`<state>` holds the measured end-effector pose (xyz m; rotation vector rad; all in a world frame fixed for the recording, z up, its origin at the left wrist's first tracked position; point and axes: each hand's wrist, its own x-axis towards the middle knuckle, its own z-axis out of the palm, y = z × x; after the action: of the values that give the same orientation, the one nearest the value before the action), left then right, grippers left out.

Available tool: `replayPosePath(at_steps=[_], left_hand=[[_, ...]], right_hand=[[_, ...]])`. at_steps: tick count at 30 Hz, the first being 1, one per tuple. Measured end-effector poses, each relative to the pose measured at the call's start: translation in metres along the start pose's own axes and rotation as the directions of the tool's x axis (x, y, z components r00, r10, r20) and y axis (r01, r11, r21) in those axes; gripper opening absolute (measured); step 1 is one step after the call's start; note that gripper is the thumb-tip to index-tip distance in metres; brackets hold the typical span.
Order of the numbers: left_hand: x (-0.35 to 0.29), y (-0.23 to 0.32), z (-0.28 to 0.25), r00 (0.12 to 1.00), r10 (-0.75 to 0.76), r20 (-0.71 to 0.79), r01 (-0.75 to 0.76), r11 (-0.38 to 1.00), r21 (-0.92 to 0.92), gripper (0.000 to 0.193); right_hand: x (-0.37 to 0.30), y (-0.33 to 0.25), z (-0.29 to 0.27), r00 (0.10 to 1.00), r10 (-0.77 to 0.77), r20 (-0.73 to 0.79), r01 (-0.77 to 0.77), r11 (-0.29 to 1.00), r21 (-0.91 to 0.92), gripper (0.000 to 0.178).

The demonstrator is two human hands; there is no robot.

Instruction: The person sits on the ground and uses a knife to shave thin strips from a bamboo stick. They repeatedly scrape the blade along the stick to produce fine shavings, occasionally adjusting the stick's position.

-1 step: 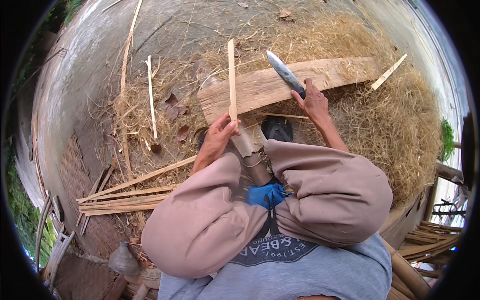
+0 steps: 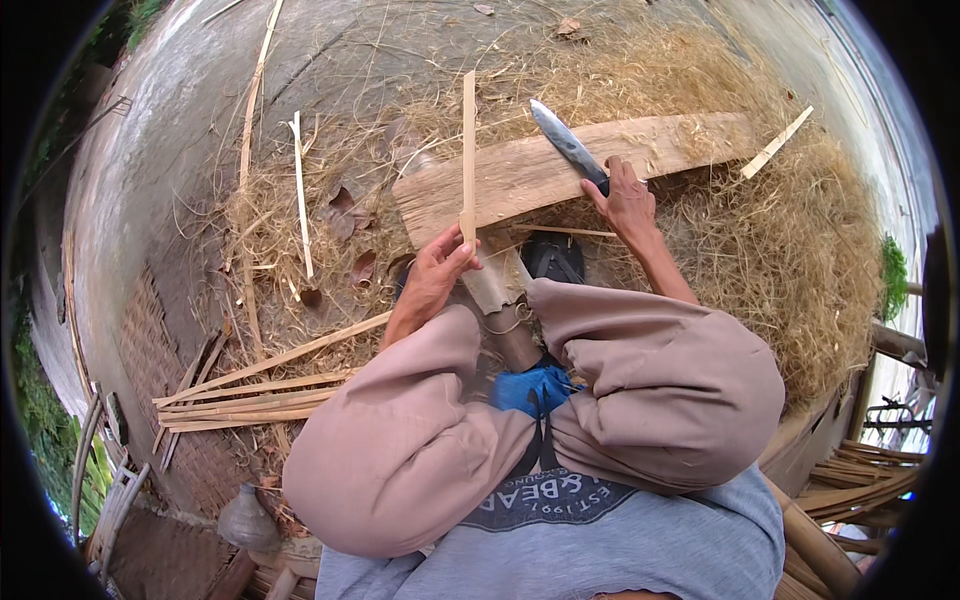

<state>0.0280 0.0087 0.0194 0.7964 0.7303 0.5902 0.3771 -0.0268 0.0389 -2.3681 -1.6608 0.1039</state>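
Note:
Pinched in my left hand (image 2: 437, 272) is the lower end of a pale bamboo strip (image 2: 469, 150), which stands nearly upright in the picture. My right hand (image 2: 625, 205) grips the dark handle of a knife (image 2: 565, 140). Its broad blade points up and to the left, apart from the strip. Behind both hands a long wooden board (image 2: 540, 180) lies slanted, with small shavings on its right part. A bamboo tube (image 2: 487, 285) runs from beneath the board's near edge back between my knees, where a blue cloth (image 2: 530, 388) wraps its near end.
Shavings (image 2: 790, 260) heap around the board. Several split strips (image 2: 250, 400) lie beside my left knee, and single strips (image 2: 303, 200) rest farther left and at the far right. A grey bottle-shaped vessel (image 2: 247, 522) stands at lower left. More strips (image 2: 865, 480) are stacked at lower right.
The upper end of the bamboo strip has tilted slightly to the right. The knife has shifted a touch left. Otherwise both hands stay almost in place.

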Motion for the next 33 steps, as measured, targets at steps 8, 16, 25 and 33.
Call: replayPosePath(at_steps=[8, 16, 25, 33], left_hand=[[0.014, 0.039, 0.018, 0.987, -0.117, 0.113, 0.089, 0.969, 0.229, 0.058], [0.012, 0.005, 0.014, 0.981, -0.191, 0.014, 0.186, 0.967, 0.176, 0.046], [-0.033, -0.070, -0.035, 0.973, -0.227, -0.046, 0.232, 0.949, 0.211, 0.025], [-0.037, -0.068, -0.039, 0.968, -0.227, -0.103, 0.244, 0.949, 0.202, 0.029]], right_hand=[[-0.009, -0.050, -0.032, 0.994, -0.041, 0.105, -0.039, 0.751, 0.659, 0.056], [-0.039, -0.096, 0.027, 0.858, -0.222, 0.463, -0.505, -0.199, 0.840, 0.038], [-0.064, -0.052, 0.022, 0.694, -0.099, 0.713, -0.703, -0.307, 0.642, 0.052], [-0.076, -0.059, 0.057, 0.781, 0.023, 0.624, -0.621, 0.132, 0.772, 0.055]])
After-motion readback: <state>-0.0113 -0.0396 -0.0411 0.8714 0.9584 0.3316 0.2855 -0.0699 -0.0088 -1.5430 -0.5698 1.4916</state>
